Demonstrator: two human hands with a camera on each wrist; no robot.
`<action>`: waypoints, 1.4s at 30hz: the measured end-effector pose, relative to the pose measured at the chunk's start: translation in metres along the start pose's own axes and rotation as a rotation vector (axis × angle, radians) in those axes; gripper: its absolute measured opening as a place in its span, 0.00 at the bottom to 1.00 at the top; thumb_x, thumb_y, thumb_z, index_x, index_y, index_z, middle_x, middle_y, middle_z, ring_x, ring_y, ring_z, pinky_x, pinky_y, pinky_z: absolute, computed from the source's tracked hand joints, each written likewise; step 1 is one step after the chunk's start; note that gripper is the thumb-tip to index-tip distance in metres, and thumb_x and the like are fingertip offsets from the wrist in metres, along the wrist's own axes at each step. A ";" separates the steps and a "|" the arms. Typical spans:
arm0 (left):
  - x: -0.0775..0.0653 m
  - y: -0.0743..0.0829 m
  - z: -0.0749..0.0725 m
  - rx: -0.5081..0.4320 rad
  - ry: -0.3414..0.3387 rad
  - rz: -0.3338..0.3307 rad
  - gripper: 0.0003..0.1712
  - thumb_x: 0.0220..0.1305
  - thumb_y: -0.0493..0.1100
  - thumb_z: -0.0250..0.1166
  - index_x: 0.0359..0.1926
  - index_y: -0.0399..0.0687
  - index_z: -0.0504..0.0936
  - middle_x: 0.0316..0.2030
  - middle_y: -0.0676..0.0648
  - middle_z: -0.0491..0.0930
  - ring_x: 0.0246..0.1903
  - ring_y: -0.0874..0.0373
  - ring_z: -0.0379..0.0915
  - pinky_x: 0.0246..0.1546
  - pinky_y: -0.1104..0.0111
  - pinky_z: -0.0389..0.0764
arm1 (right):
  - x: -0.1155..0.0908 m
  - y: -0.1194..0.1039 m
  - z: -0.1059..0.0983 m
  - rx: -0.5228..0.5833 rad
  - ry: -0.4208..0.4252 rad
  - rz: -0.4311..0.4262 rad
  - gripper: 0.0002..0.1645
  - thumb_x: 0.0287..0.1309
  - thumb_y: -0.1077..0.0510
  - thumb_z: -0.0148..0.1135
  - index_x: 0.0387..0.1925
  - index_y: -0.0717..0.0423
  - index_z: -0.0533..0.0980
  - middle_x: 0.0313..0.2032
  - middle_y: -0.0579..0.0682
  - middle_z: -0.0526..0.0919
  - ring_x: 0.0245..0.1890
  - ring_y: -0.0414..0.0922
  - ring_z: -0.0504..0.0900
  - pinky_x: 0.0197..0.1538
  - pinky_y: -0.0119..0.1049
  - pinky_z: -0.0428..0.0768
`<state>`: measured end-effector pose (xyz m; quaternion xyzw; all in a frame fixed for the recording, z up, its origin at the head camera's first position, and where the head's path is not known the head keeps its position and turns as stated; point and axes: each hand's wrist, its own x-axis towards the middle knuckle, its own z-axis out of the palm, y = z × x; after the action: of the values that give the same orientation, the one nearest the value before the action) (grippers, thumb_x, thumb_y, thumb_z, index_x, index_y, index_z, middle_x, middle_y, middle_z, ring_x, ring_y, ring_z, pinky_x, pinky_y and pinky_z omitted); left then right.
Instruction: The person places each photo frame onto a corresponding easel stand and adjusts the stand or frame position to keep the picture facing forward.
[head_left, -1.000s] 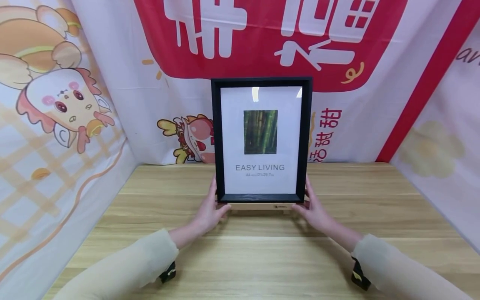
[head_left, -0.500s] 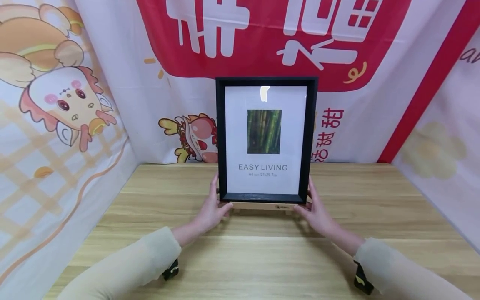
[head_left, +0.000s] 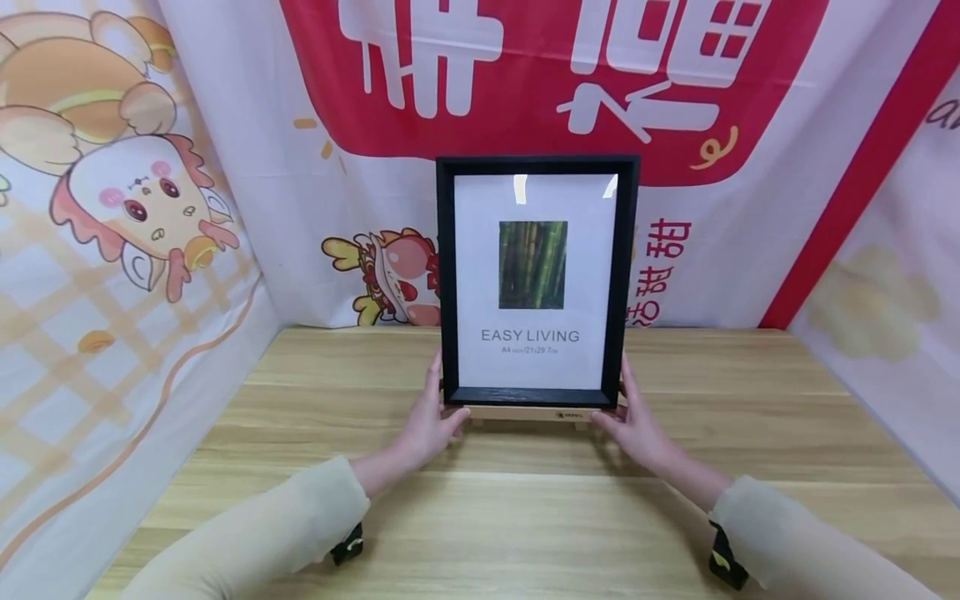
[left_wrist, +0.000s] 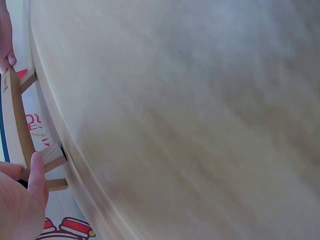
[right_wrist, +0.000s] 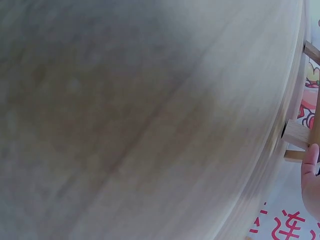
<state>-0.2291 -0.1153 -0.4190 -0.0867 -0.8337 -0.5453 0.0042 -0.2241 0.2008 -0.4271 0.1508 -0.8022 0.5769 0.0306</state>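
Observation:
A black picture frame (head_left: 538,279) stands upright on a light wooden easel, whose front ledge (head_left: 528,413) runs under it. Behind its glass is a white sheet with a bamboo picture and "EASY LIVING" lettering. My left hand (head_left: 429,423) grips the ledge's left end, thumb in front and fingers along the side. On the other end my right hand (head_left: 637,427) holds the ledge in the same way. Short wooden legs (left_wrist: 54,156) show below the ledge in the left wrist view. Part of the fingers is hidden behind the frame and easel.
The easel is over the far half of a wood-grain table (head_left: 517,517). A printed cloth banner (head_left: 352,200) hangs close behind the frame. Cloth walls (head_left: 202,333) rise along the left and right table edges.
Frame, easel and both hands appear slightly further right in the head view, and the background has shifted right too. Both hands keep the same hold on the easel.

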 end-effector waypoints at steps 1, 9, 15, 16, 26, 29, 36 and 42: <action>0.000 0.000 0.001 0.003 0.003 0.003 0.67 0.61 0.28 0.64 0.71 0.89 0.28 0.70 0.34 0.57 0.33 0.44 0.78 0.28 0.59 0.84 | 0.000 0.000 0.000 0.005 -0.003 0.002 0.69 0.55 0.79 0.58 0.75 0.31 0.26 0.72 0.70 0.39 0.62 0.73 0.61 0.54 0.40 0.78; -0.003 0.000 0.003 0.015 0.013 0.020 0.66 0.62 0.28 0.64 0.70 0.91 0.28 0.72 0.37 0.54 0.34 0.44 0.78 0.28 0.59 0.84 | 0.000 0.002 0.000 0.051 -0.007 0.001 0.70 0.54 0.81 0.57 0.75 0.32 0.25 0.71 0.72 0.42 0.57 0.72 0.69 0.50 0.34 0.80; -0.004 -0.001 0.003 0.028 0.022 0.034 0.66 0.62 0.28 0.64 0.70 0.90 0.28 0.73 0.38 0.51 0.41 0.44 0.79 0.28 0.62 0.84 | 0.002 0.005 -0.001 0.052 -0.008 -0.011 0.70 0.53 0.81 0.57 0.75 0.34 0.26 0.72 0.72 0.40 0.57 0.71 0.69 0.47 0.31 0.81; -0.004 -0.001 0.003 0.029 0.024 0.036 0.66 0.62 0.28 0.63 0.71 0.89 0.28 0.73 0.38 0.52 0.42 0.44 0.79 0.28 0.62 0.84 | 0.003 0.005 -0.002 0.051 -0.010 -0.014 0.70 0.53 0.81 0.57 0.75 0.34 0.26 0.72 0.71 0.39 0.57 0.72 0.68 0.47 0.32 0.81; -0.003 -0.001 0.005 0.018 0.020 0.037 0.65 0.62 0.28 0.63 0.71 0.88 0.29 0.72 0.37 0.52 0.51 0.37 0.74 0.29 0.62 0.85 | 0.005 0.004 -0.007 0.022 -0.021 0.021 0.71 0.54 0.79 0.58 0.74 0.31 0.25 0.73 0.70 0.36 0.59 0.72 0.66 0.48 0.35 0.81; -0.002 -0.002 0.005 0.010 0.020 0.039 0.66 0.61 0.27 0.63 0.72 0.87 0.29 0.72 0.36 0.53 0.51 0.37 0.74 0.29 0.62 0.85 | 0.007 0.004 -0.008 0.007 -0.024 0.039 0.72 0.54 0.79 0.59 0.73 0.27 0.25 0.73 0.68 0.35 0.61 0.72 0.63 0.50 0.38 0.80; 0.000 -0.006 0.002 0.005 0.037 0.051 0.65 0.60 0.28 0.65 0.74 0.82 0.31 0.70 0.32 0.55 0.55 0.33 0.71 0.34 0.61 0.85 | 0.009 0.005 -0.007 -0.032 -0.012 0.045 0.71 0.55 0.76 0.61 0.74 0.26 0.26 0.74 0.66 0.36 0.65 0.71 0.57 0.54 0.43 0.78; -0.008 -0.007 -0.024 0.135 0.024 0.051 0.55 0.63 0.42 0.68 0.77 0.66 0.38 0.71 0.38 0.55 0.64 0.38 0.62 0.59 0.48 0.70 | -0.010 -0.003 -0.021 -0.052 0.025 -0.029 0.63 0.60 0.69 0.63 0.76 0.42 0.29 0.66 0.74 0.54 0.62 0.73 0.61 0.62 0.63 0.63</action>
<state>-0.2244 -0.1416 -0.4167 -0.1008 -0.8659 -0.4888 0.0339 -0.2168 0.2217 -0.4194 0.1544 -0.8143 0.5570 0.0530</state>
